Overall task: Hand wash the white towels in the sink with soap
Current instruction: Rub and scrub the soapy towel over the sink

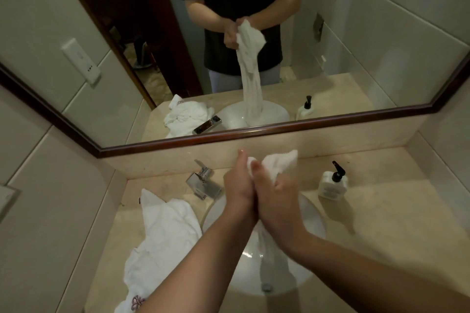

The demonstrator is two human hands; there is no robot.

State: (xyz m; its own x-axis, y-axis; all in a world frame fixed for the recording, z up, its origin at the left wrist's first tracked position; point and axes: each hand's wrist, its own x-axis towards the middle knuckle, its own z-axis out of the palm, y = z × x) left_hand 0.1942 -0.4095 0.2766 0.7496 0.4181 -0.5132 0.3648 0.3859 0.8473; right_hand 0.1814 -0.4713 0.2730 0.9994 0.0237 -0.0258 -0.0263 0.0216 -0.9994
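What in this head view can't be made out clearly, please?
- Head view: the lower part of the towel gripped by the left hand and right hand is hidden behind hands and wrists.
- The label on the soap bottle is too small to read.
- The second towel is cut off by the bottom edge and crossed by the left forearm.
- Water in the sink: cannot tell.
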